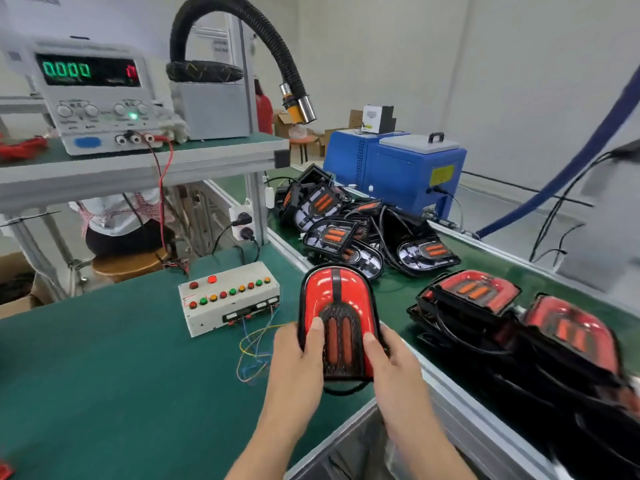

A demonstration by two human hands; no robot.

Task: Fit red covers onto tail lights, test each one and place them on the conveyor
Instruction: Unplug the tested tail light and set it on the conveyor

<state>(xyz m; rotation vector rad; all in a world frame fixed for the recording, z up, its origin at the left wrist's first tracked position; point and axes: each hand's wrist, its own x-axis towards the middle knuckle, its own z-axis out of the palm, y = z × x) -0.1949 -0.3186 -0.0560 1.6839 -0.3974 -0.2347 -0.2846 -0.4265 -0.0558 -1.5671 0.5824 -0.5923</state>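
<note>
I am holding one tail light (pixel 341 320) upright between both hands, red cover (pixel 325 289) facing me, just above the near edge of the green bench mat (pixel 104 358). My left hand (pixel 298 358) is gripping its left flank: the thumb is lying flat on the red face beside the dark mesh centre panel, the other fingers are curling round behind the housing, out of sight. My right hand (pixel 394 362) is gripping the right flank the same way, thumb pressing on the lower red face, fingers wrapping behind the rim. The two orange bars of the lamp are sitting between my thumbs. A black cable loop is hanging from the lamp's lower end, between my wrists.

Taking the held lamp as reference: the white button box (pixel 230 301) with red, green and amber buttons is standing to its left on the mat, with thin coloured wires (pixel 254 351) trailing from the box toward my left hand. Beyond the box, up on a shelf, the power supply (pixel 93 95) is showing 0.000 in green digits. Behind the lamp, a heap of uncovered lights (pixel 346 230) is lying on the conveyor (pixel 512 268). To the lamp's right, red-covered lights (pixel 474 296) are lying on the same belt, the nearest ones blurred. Behind the uncovered heap a blue machine (pixel 398 168) is standing. A black flexible hose (pixel 242 26) is arching above.
</note>
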